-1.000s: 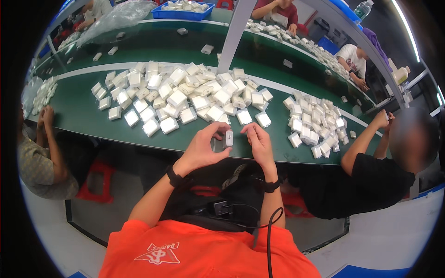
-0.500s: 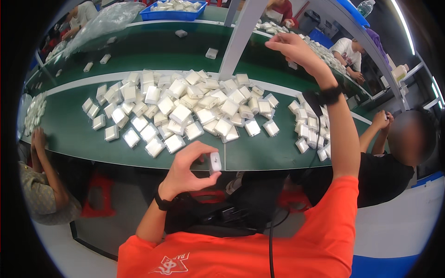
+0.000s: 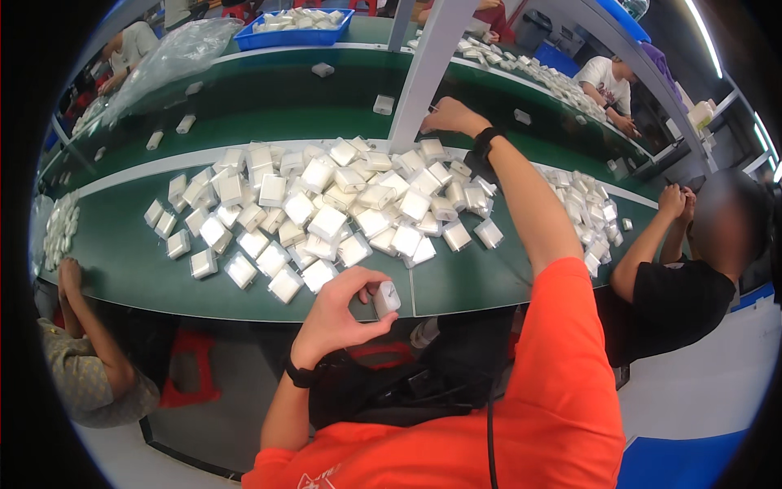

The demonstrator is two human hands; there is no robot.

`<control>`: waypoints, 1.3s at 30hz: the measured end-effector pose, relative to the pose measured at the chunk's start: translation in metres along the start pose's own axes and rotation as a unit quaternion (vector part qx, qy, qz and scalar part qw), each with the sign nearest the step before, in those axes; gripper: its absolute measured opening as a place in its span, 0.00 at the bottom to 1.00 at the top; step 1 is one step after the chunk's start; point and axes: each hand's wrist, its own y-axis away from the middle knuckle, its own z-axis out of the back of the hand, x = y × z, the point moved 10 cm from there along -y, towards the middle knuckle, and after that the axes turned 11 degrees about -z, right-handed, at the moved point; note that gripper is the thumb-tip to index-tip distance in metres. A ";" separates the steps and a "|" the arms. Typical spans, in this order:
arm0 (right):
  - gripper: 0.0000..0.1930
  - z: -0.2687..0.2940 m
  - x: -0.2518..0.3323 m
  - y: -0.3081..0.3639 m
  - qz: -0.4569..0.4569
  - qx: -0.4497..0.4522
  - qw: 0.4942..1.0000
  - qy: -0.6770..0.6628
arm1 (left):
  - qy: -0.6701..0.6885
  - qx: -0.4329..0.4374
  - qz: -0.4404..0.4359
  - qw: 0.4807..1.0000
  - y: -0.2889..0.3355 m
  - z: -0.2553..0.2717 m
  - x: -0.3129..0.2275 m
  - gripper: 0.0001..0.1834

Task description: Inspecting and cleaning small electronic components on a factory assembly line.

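Between the thumb and fingers of my left hand [image 3: 338, 318], just off the bench's near edge, is a small white charger [image 3: 386, 300] with a dark mark on its end face. My right hand [image 3: 458, 118] reaches across to the far side, beside the grey post, with its fingers bent together. Whatever they may hold is hidden. Below and left of that arm a large heap of white chargers [image 3: 326, 220], many with clear covers, spreads over the green bench [image 3: 456, 285].
Behind the upright grey post [image 3: 428, 73] runs a green conveyor [image 3: 269, 90] carrying scattered chargers. Beyond it stands a blue tray [image 3: 295, 37] of chargers beside clear plastic sheeting [image 3: 167, 69]. Another heap [image 3: 593, 208] lies right. Co-workers sit on both sides and opposite.
My right hand has come left and down, from above the conveyor to beside the post. My left hand keeps its charger, now tilted. The view has shifted slightly.
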 end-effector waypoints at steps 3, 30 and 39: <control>0.36 0.035 -0.013 0.060 -0.051 0.103 0.993 0.009 | -0.006 -0.002 0.009 1.000 0.000 0.000 0.000 0.27; 0.11 0.184 0.089 0.210 0.111 0.046 0.985 -0.125 | 0.069 0.002 0.045 0.997 0.012 -0.001 0.015 0.28; 0.09 0.147 0.119 0.360 0.082 0.048 0.992 -0.085 | 0.072 0.024 0.051 0.996 0.008 -0.008 0.018 0.30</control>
